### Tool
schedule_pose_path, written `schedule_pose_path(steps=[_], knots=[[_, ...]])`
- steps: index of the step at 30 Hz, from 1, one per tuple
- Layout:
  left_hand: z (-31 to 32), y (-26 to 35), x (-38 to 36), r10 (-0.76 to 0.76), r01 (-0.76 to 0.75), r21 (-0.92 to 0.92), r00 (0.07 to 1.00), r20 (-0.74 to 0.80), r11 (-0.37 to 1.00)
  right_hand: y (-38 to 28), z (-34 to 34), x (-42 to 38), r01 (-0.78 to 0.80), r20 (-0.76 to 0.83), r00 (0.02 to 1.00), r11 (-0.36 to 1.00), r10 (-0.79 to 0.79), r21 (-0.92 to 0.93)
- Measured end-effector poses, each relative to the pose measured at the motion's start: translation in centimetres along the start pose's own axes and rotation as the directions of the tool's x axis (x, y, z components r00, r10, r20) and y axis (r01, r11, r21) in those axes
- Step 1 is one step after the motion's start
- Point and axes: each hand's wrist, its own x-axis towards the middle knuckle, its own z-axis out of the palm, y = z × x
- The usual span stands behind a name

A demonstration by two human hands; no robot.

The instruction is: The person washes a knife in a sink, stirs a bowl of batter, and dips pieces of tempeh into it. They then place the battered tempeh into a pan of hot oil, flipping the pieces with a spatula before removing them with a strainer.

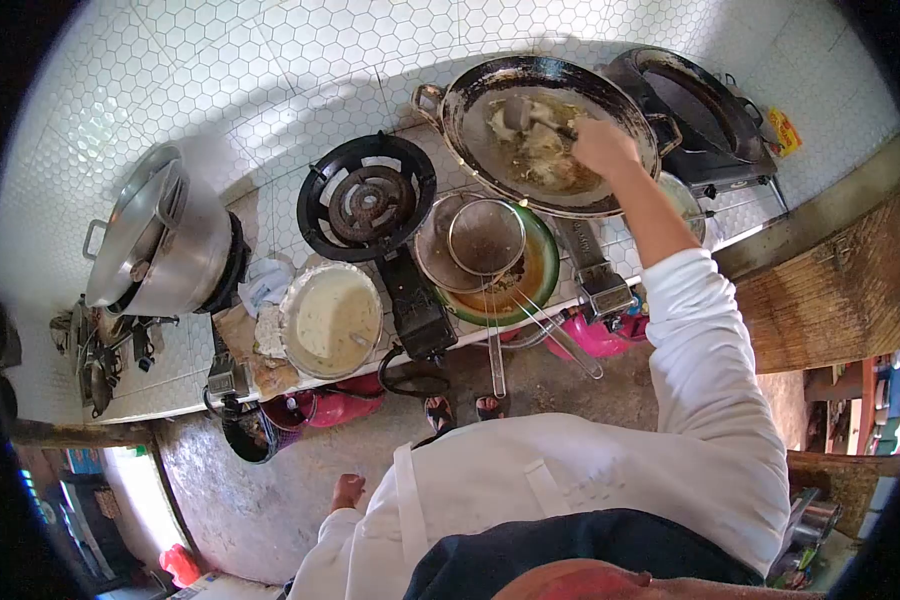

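Observation:
My right hand [606,148] is closed around the dark handle of a spatula [518,112]. Its grey head rests among pale, battered-looking pieces of food [545,150] in oil. All of this is inside a large blackened wok [462,150] with two loop handles, standing on a burner. My left hand [348,491] hangs low beside my body, away from the counter. Its fingers look curled, and nothing shows in them. Nearest to the wok's front edge, two wire strainers [486,236] lie over a green-rimmed basin [552,262] with brownish liquid, their handles jutting past the counter edge.
A bare gas burner [370,196] stands left of the wok. In front of it is a bowl of pale batter [332,322]. Large metal pots [185,245] occupy the left end. Another stove with a dark pan [685,105] is at the right. Pink containers [345,402] sit below the counter.

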Motion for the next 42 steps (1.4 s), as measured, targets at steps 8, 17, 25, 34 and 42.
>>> schedule_pose_path(steps=[8, 17, 25, 34, 42], knots=[[2.9, -11.9, 9.8, 0.404, -0.518, 0.846, 0.805, 0.433, 0.125, 6.0, -0.7, -3.3, -0.191, 0.000, 0.982, 0.981, 0.191, -0.021], [3.2, -8.5, 8.5, 0.212, -0.285, 0.550, 0.958, 0.194, 0.785, 3.6, -1.0, -7.2, -0.037, -0.024, 0.999, 0.998, 0.036, -0.054], [6.7, -6.8, 4.2, -0.068, 0.065, -0.067, 0.997, -0.037, 0.996, 7.5, 4.4, -9.5, -0.139, 0.041, 0.988, 0.724, 0.152, 0.675], [2.6, -8.8, 0.7, -0.079, 0.142, -0.309, 0.975, 0.206, 0.940, 2.8, 12.0, -23.8, -0.328, 0.323, 0.943, -0.068, -0.076, 0.942], [0.6, -16.3, -1.4, -0.055, 0.136, -0.415, 0.978, 0.200, 0.900, -3.3, 27.7, -24.3, -0.134, -0.002, 0.977, 0.620, 0.214, 0.773]])
